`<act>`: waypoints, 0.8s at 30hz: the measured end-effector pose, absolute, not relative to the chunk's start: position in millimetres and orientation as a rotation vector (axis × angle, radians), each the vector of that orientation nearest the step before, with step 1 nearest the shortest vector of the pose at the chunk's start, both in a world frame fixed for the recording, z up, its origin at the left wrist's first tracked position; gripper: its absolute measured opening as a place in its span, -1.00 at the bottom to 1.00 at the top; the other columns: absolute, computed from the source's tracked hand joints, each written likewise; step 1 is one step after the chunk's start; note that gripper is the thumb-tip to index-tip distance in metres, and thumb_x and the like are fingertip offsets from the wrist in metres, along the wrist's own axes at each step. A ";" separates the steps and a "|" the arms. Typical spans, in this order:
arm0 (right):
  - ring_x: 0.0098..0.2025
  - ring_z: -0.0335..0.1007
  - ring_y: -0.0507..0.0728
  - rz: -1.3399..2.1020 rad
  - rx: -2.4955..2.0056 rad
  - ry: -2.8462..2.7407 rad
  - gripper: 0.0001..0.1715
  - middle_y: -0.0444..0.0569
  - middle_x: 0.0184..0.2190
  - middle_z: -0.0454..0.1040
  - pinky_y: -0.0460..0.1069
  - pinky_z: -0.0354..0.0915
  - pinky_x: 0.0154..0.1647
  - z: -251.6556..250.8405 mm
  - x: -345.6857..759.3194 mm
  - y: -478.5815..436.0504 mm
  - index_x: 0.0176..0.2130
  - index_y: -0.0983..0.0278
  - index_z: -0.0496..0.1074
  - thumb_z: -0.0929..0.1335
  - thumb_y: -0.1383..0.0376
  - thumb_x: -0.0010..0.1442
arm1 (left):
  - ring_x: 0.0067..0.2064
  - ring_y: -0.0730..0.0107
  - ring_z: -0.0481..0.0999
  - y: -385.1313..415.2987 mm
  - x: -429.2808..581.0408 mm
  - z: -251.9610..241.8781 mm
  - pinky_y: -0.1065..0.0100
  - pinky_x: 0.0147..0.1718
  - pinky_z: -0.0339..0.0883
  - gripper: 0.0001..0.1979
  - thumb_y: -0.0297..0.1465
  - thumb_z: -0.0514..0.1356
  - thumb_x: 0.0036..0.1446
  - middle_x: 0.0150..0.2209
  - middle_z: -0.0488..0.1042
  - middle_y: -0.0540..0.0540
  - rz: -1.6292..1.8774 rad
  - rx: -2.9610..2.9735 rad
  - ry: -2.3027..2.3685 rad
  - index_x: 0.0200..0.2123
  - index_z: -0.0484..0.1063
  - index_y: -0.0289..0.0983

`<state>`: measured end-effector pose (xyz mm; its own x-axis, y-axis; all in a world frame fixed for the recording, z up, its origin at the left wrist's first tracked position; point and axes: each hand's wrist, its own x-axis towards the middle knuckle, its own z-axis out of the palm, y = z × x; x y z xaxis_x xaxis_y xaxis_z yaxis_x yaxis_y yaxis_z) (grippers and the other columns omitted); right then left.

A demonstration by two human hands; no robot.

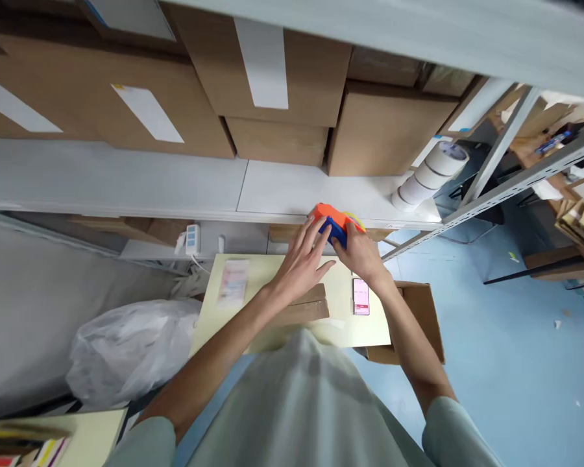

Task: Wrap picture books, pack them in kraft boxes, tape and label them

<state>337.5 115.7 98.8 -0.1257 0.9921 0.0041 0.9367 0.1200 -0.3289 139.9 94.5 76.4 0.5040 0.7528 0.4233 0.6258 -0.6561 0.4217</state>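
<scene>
My right hand [359, 251] is wrapped round an orange and blue tape dispenser [331, 216], with a yellow round part at its far side. The dispenser is at the front edge of the grey shelf; I cannot tell whether it rests there. My left hand [304, 258] has its fingers stretched out, with the fingertips against or close to the dispenser's left side. Below the hands, a brown cardboard box [307, 307] lies on a pale yellow table [263, 272]. A phone with a pink screen [361, 297] lies to its right.
Large cardboard boxes [282, 139] line the shelf [185, 181]. A stack of tape rolls [431, 175] stands at its right end. An open carton [421, 318] sits right of the table, a clear plastic bag [131, 350] left. A white power strip [193, 240] is on the lower shelf.
</scene>
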 end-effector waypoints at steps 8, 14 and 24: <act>0.23 0.51 0.44 0.046 -1.789 -2.217 -0.52 0.45 0.08 0.63 0.34 0.11 0.50 75.9 314.9 224.2 0.27 0.55 0.39 0.30 0.37 0.45 | 0.65 -0.13 -0.02 124.4 132.2 110.7 -0.18 0.58 0.03 -0.22 -0.26 0.19 0.50 0.60 0.11 -0.36 0.912 2.571 1.238 0.63 -0.05 -0.25; 0.54 0.15 0.38 -0.025 -1.674 -2.027 -0.43 0.38 0.46 0.32 0.34 0.11 0.55 53.4 319.9 199.5 0.41 0.43 0.31 0.21 0.32 0.53 | 0.63 -0.10 0.05 101.4 87.2 55.1 -0.15 0.56 0.08 -0.31 -0.23 0.15 0.50 0.59 0.14 -0.33 0.880 2.364 1.390 0.57 0.09 -0.27; 0.15 0.64 0.43 0.865 -1.913 -1.680 -0.14 0.39 0.14 0.62 0.26 0.55 0.10 -77.5 317.5 -31.4 0.39 0.38 0.32 0.16 -0.22 0.55 | 0.29 -0.17 0.57 -47.5 37.6 -100.4 -0.04 0.27 0.46 -0.39 -0.08 0.20 0.40 0.23 0.56 -0.46 0.376 1.471 2.020 0.32 0.36 -0.37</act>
<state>317.5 -31.4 -77.5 0.0619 0.9849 -0.1614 0.7032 -0.1578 -0.6933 37.6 -47.5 -100.4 -0.2013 0.9313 -0.3037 0.7599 0.3441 0.5515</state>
